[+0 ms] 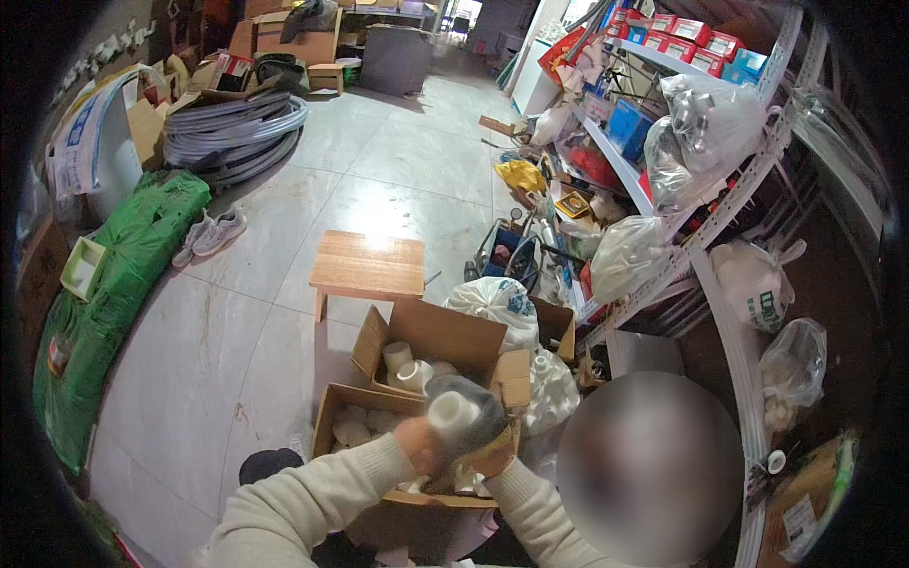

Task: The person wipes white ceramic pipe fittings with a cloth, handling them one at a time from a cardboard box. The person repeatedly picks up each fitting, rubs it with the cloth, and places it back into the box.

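Pale floor tiles (379,161) fill the frame's middle, while at lower centre both hands, left hand (421,445) and right hand (490,461), grip a clear bag of white fittings (461,412) (blurred) above an open cardboard box (417,516).

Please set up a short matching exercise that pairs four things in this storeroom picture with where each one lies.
Things:
1. wooden stool
2. pair of shoes
3. coiled pipe
4. white fitting

Places:
A. between the left hand and right hand
B. far left, near cardboard boxes
C. beside the green bundle
D. mid-floor, behind the open box

Pairs: 1-D, 2-C, 3-B, 4-A
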{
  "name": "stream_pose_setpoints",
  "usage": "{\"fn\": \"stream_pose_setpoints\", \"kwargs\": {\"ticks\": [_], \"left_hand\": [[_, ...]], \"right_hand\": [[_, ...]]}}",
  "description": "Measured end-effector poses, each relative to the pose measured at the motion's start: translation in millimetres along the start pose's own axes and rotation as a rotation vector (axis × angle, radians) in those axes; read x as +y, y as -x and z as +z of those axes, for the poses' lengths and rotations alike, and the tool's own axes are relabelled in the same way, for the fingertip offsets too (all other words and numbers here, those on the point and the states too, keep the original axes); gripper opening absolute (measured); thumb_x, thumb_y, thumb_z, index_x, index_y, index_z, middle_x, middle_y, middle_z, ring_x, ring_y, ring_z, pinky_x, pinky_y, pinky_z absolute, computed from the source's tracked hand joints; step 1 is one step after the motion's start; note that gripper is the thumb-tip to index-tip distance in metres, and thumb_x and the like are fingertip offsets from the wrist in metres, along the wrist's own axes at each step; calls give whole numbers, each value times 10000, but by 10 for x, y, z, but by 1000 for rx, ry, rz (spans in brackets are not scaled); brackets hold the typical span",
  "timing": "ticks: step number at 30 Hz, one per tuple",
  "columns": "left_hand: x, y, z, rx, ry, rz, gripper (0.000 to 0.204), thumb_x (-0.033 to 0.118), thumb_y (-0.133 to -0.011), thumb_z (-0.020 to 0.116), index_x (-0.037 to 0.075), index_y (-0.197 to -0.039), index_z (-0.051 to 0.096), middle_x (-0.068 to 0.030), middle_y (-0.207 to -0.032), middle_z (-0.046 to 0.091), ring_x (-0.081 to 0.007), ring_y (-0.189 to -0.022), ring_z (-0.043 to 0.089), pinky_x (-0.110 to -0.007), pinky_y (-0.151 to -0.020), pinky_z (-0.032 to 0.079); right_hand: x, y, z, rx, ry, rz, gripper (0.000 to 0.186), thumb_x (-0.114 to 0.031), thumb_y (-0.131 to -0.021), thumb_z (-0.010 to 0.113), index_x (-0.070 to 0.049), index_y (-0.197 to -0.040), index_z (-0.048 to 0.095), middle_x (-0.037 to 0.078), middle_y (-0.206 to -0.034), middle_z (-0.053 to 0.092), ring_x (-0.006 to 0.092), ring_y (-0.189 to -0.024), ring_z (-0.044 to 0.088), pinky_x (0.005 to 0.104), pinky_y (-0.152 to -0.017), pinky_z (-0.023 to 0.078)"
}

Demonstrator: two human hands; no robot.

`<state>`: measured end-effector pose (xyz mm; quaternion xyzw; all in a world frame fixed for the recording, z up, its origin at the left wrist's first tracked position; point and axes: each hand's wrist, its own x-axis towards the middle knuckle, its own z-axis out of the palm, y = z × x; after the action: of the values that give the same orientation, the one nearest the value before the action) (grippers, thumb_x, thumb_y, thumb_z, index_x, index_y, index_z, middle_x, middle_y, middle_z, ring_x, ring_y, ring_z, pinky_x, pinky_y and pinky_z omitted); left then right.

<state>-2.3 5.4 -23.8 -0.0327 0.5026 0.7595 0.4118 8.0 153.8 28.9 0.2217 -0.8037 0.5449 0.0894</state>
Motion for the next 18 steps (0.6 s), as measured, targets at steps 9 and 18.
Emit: {"fn": "stream_pose_setpoints", "kwargs": {"ticks": [9, 18], "left_hand": [[260, 126, 169, 42, -292, 317, 673, 569, -810, 394, 42, -1212, 276, -54, -972, 464, -108, -754, 487, -249, -660, 452], [-95, -184, 12, 24, -271, 332, 352, 314, -835, 412, 4, -1001, 438, -136, -963, 510, -221, -859, 494, -330, -776, 401]], "right_hand": [[60, -24, -67, 72, 329, -128, 454, -251, -697, 684, -40, -1057, 504, 68, -962, 548, 172, -865, 537, 299, -726, 450], [530, 280, 21, 16, 392, 140, 230, -219, -843, 464, -28, -963, 511, 91, -954, 535, 209, -864, 522, 318, -784, 415]]}}
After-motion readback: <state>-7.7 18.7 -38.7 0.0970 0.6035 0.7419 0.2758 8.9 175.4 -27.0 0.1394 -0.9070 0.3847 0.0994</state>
